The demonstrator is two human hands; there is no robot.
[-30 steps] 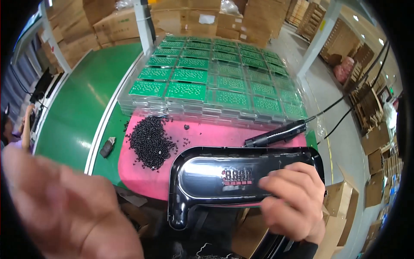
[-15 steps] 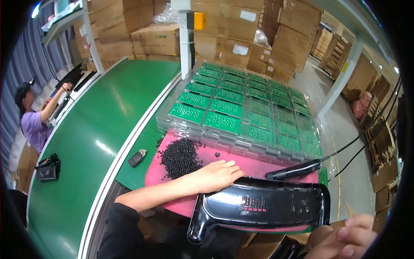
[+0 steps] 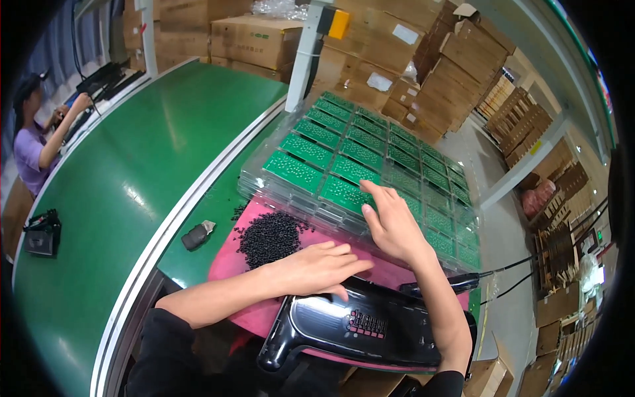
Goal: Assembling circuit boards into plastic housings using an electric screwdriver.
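Note:
A glossy black curved plastic housing (image 3: 321, 314) lies on a pink mat (image 3: 228, 264) in front of me, with a small grid of slots near its middle. My left hand (image 3: 317, 268) rests at its far left edge, fingers stretched out and holding nothing visible. Farther off, my right hand (image 3: 395, 228) hovers over green circuit boards (image 3: 294, 170) laid in rows in stacked clear plastic trays (image 3: 261, 188). Its thumb and fingers are apart near one board's corner; contact is unclear. Beside my left hand sits a heap of small black parts (image 3: 268, 239).
A corded black electric screwdriver (image 3: 463, 283) lies behind my right forearm. On the left runs a green conveyor belt (image 3: 159, 152) with a pale rail; a small dark lump (image 3: 196, 236) lies nearby. A co-worker (image 3: 33, 142) in purple works across the belt. Cardboard boxes (image 3: 254, 43) stand behind.
My right hand has moved from the lower right, past the housing, up to the circuit boards. My left hand stays by the housing's far edge, its fingers straighter. The view has shifted and tilted.

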